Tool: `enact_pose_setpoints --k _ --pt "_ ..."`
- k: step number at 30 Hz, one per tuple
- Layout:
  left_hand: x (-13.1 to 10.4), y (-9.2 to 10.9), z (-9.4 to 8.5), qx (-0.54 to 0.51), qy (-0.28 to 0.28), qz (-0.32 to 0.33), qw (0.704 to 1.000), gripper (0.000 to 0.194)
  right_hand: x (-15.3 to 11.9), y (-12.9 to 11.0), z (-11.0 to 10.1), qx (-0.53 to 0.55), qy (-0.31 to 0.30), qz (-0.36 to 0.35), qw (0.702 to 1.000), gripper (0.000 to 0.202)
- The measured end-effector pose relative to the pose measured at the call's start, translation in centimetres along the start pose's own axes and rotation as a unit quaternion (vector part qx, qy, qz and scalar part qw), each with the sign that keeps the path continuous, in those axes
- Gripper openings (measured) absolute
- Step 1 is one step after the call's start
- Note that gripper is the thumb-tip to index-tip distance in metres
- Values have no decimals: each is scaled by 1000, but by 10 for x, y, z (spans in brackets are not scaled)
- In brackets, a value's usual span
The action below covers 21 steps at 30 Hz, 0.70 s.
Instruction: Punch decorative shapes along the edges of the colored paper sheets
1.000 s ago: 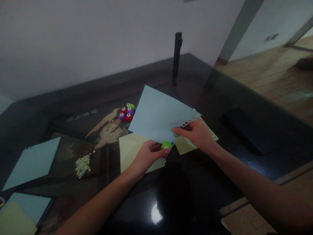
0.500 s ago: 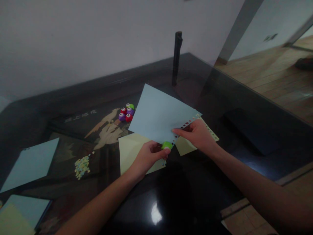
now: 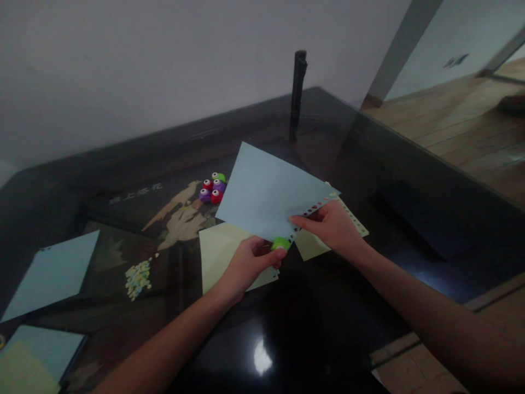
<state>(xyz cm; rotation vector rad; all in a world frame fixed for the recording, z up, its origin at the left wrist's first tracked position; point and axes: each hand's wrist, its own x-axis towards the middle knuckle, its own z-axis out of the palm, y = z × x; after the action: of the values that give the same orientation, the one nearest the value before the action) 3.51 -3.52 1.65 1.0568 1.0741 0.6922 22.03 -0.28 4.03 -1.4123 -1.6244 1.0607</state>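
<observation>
A light blue sheet (image 3: 266, 191) is held tilted above the table, with a row of small punched shapes along its near right edge. My right hand (image 3: 334, 227) pinches that edge between thumb and fingers. At the sheet's near corner, my left hand (image 3: 250, 262) is closed on a small green punch (image 3: 280, 243), which sits on the paper's edge. Beneath lie pale yellow sheets, one at the left (image 3: 217, 251) and one at the right (image 3: 314, 246), also with punched edges.
Several red, purple and green punches with eyes (image 3: 212, 189) stand behind the sheet. A pile of paper bits (image 3: 138, 278) lies to the left, near another blue sheet (image 3: 57, 273) and a stack of papers (image 3: 49, 347). A black post (image 3: 297, 98) rises at the back.
</observation>
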Motion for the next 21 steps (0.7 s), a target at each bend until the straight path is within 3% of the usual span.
enact_pose_setpoints --k 21 --pt "-2 0 1 -9 15 15 1000 26 0 7 3 48 -5 -19 999 15"
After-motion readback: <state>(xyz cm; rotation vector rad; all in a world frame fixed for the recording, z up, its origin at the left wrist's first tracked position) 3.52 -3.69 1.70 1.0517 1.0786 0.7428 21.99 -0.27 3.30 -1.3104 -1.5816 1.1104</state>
